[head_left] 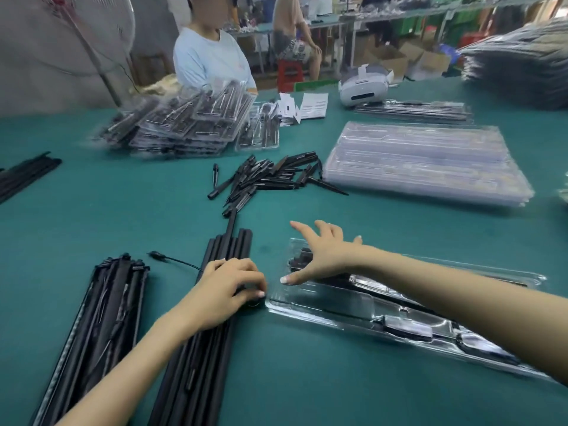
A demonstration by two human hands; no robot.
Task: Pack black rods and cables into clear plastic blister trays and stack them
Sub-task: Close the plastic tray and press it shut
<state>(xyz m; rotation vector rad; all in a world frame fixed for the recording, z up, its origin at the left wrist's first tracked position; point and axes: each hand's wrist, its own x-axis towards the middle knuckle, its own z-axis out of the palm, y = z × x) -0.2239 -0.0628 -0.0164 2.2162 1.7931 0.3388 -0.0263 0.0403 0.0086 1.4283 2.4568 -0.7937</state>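
Two hands mid-pack: your left hand (229,285) grips a rod (212,305), right hand (322,256) spread, empty, over tray (322,315); next, seat it.

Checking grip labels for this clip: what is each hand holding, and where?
The left hand grips the black rods partway along the bundle. The right hand holds nothing, fingers spread above the blister tray.
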